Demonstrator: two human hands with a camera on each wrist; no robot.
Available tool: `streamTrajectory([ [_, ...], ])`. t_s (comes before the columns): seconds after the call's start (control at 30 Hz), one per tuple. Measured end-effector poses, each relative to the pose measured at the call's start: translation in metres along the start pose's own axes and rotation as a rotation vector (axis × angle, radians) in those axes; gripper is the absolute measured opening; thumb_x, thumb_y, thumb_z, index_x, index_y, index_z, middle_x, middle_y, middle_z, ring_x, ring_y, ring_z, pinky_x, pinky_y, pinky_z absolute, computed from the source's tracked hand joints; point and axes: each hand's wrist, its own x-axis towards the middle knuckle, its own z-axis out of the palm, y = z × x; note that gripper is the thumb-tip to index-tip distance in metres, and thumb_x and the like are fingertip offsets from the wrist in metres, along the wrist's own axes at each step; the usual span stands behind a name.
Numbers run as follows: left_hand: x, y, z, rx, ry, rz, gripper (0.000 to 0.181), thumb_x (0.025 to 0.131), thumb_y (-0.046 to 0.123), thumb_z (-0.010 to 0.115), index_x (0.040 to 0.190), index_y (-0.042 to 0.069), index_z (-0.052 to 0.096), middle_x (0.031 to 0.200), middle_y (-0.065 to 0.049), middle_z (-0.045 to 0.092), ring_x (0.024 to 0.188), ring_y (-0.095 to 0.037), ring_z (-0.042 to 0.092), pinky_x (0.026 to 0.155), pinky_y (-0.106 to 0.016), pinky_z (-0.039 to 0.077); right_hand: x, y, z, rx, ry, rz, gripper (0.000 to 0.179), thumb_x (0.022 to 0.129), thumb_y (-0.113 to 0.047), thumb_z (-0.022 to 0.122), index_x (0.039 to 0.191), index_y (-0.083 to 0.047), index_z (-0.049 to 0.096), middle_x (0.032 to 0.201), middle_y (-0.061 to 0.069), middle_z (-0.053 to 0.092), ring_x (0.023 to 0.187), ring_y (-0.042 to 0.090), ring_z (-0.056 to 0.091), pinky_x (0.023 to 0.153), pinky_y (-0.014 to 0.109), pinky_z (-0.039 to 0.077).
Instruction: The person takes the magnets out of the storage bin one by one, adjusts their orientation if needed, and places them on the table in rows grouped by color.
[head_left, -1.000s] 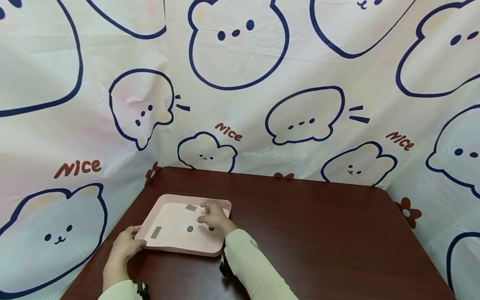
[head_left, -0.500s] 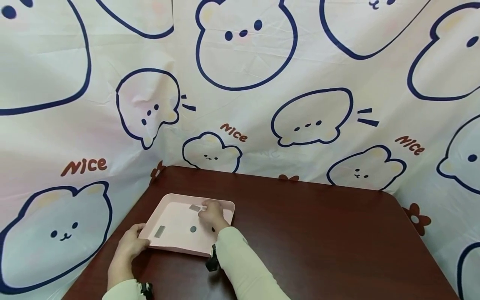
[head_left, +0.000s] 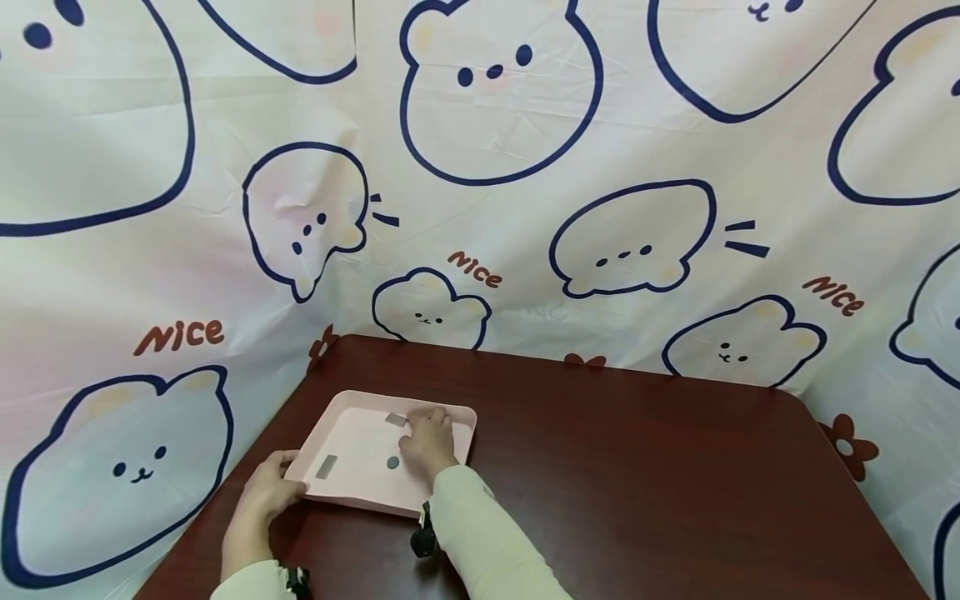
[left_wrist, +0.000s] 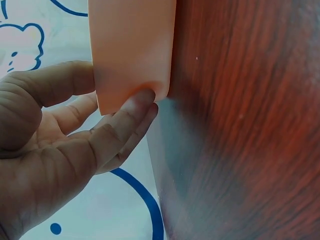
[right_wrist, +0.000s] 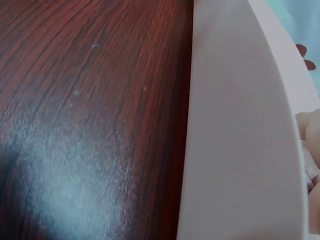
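A shallow pink tray (head_left: 360, 446) lies on the table, also showing its side wall (right_wrist: 240, 125) in the right wrist view. My left hand (head_left: 264, 492) grips its near left corner, the thumb in front and fingers behind; the left wrist view shows this hand (left_wrist: 65, 125) at the corner. Inside the tray are a grey rectangular piece (head_left: 326, 467) at left, another grey rectangular piece (head_left: 396, 419) at the back, and a small grey disc (head_left: 393, 462). My right hand (head_left: 430, 442) reaches down into the right part, fingers bent; its fingertips and anything beneath are hidden.
The dark brown wooden table (head_left: 637, 483) extends to the right of the tray. A white cloth (head_left: 525, 208) printed with blue-outlined animals hangs behind and at both sides of the table.
My right hand has lowered into the tray and its fingers have drawn in. A second dark disc near it is now covered. The left hand stays on the corner; the view has shifted slightly.
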Motion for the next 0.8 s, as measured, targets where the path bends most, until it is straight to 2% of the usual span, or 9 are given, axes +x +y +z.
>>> streamTrajectory([
  [0.17,0.000,0.000,0.000,-0.005,-0.004,-0.008,0.059,0.075,-0.010,0.060,0.128,-0.015,0.035,0.114,-0.041,0.044,0.079,-0.030,0.057,0.061,-0.034,0.050,-0.001,-0.006,-0.003,-0.073,-0.048,-0.010,0.042,0.083,-0.030,0.060,0.125,-0.026,0.060,0.109,0.015,0.043,0.092,0.026,0.037,0.073,0.036,0.038],
  [0.27,0.001,0.000,0.000,-0.007,-0.005,-0.009,0.059,0.074,-0.010,0.060,0.128,-0.015,0.035,0.113,-0.041,0.045,0.080,-0.030,0.057,0.061,-0.034,0.050,-0.001,-0.006,-0.003,-0.074,-0.050,-0.007,0.040,0.084,-0.030,0.061,0.124,-0.028,0.061,0.110,0.015,0.043,0.092,0.026,0.037,0.074,0.037,0.038],
  [0.43,0.001,0.000,0.001,-0.011,-0.003,-0.010,0.059,0.074,-0.012,0.059,0.127,-0.015,0.035,0.115,-0.041,0.043,0.083,-0.033,0.055,0.062,-0.034,0.050,-0.001,-0.003,0.000,0.028,0.019,-0.005,0.025,0.079,-0.025,0.070,0.104,-0.024,0.071,0.106,0.012,0.047,0.095,0.027,0.038,0.078,0.038,0.038],
  [0.53,0.001,0.001,0.002,-0.016,-0.006,-0.014,0.059,0.074,-0.012,0.059,0.128,-0.015,0.034,0.116,-0.042,0.042,0.085,-0.035,0.055,0.062,-0.035,0.050,-0.001,0.000,0.003,0.091,0.066,0.011,0.010,0.076,-0.023,0.074,0.085,-0.023,0.071,0.102,0.010,0.048,0.094,0.027,0.039,0.079,0.039,0.037],
  [0.6,0.001,0.001,0.002,-0.017,-0.007,-0.015,0.059,0.074,-0.012,0.059,0.128,-0.015,0.034,0.116,-0.042,0.042,0.084,-0.034,0.055,0.062,-0.035,0.050,-0.001,0.002,0.006,0.112,0.094,0.025,0.009,0.074,-0.023,0.077,0.078,-0.023,0.068,0.101,0.010,0.048,0.092,0.026,0.040,0.079,0.038,0.037],
  [0.8,0.002,0.000,0.002,-0.022,-0.011,-0.013,0.060,0.074,-0.011,0.059,0.128,-0.016,0.033,0.116,-0.042,0.041,0.084,-0.034,0.055,0.063,-0.035,0.051,-0.002,0.005,0.009,0.089,0.155,0.020,0.013,0.073,-0.023,0.078,0.084,-0.021,0.075,0.102,0.010,0.050,0.095,0.025,0.044,0.082,0.035,0.039],
])
